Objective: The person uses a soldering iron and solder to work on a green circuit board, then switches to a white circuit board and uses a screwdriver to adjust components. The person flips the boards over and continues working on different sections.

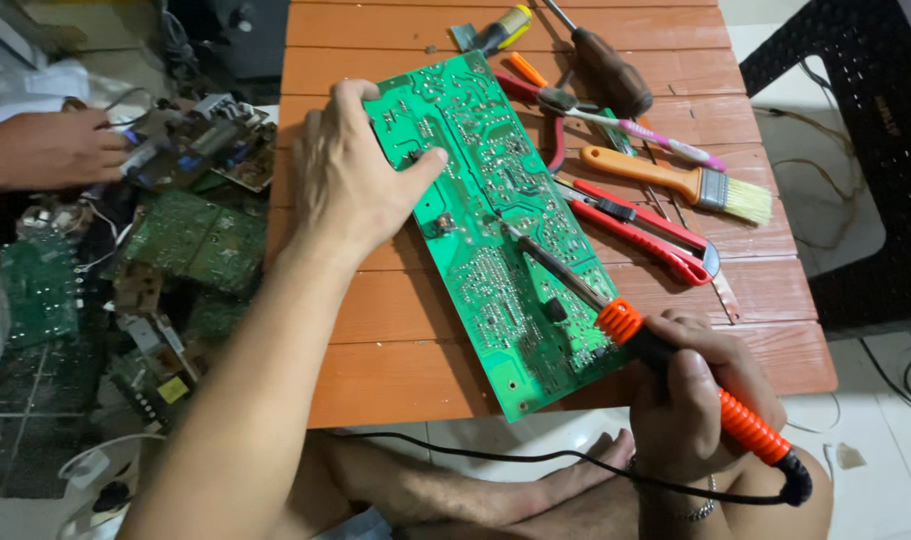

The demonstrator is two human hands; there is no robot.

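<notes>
Nearest me: my right hand is clenched around the orange-and-black handle of the soldering iron, its cord trailing off below the worktop edge.
Iron tip: resting on the solder side of the green circuit board, near the board's middle.
Board position: lying slantwise across the orange slatted worktop, one corner overhanging the near edge.
Left hand: fingers pressed flat on the board's upper left part, pinning it, grasping nothing.
Step in hand: as I judge it, heating a joint on the board.
Next move calls for: a steady tip and a board that does not slide.
Right of board: red utility knife, paintbrush, toothbrush, red pliers, screwdrivers; all clear of the iron.
Far left, off the worktop: a heap of other boards, and another person's hand on one.
</notes>
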